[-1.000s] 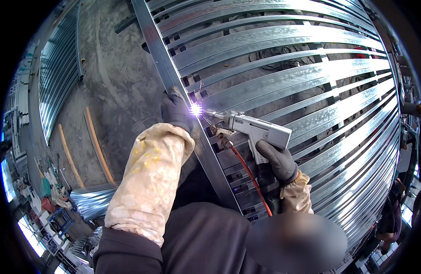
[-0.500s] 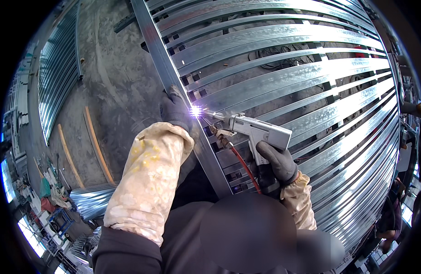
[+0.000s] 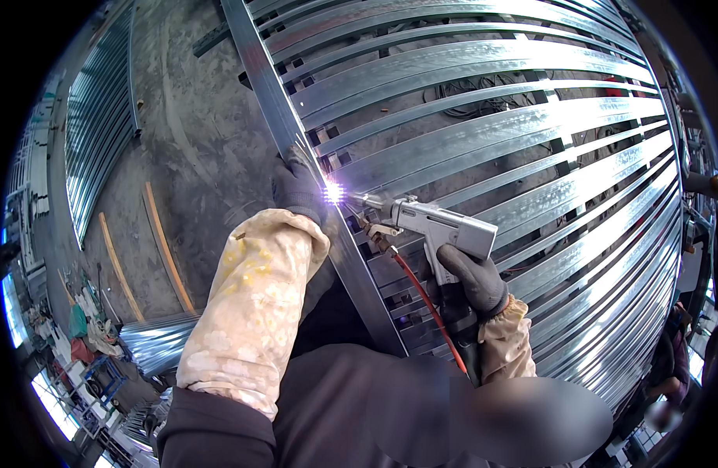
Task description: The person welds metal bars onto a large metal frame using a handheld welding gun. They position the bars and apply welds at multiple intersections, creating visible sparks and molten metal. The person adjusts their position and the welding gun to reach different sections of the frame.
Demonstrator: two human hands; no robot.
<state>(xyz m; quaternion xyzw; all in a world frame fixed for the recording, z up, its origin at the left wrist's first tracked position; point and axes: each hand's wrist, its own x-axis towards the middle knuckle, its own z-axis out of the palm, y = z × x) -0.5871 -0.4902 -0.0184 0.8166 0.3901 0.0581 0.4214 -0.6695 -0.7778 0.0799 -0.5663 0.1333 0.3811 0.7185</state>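
Observation:
In a dark glove, my right hand (image 3: 477, 282) is wrapped round the handle of a silver handheld welding gun (image 3: 445, 225). A red hose and a thick black cable run down from the gun. Its nozzle tip meets a bright violet-white arc (image 3: 333, 192) on the inner side of a long steel rail (image 3: 275, 109), where a slat joins it. My left hand (image 3: 298, 187), also gloved, grips the rail's outer edge right beside the arc; some of its fingers are hidden. Many galvanized steel slats (image 3: 452, 140) run from the rail to the right.
Another slatted metal panel (image 3: 102, 109) lies on the concrete floor at far left. Two wooden strips (image 3: 166, 246) lie nearer, by more metal profiles (image 3: 158, 343). Coiled cables (image 3: 476, 97) show beneath the slats. A person (image 3: 671, 359) is at the right rim.
The arc keeps burning at nearly the same spot, with sparks flying up along the rail. The red hose has shifted a little lower. Both hands hold almost still.

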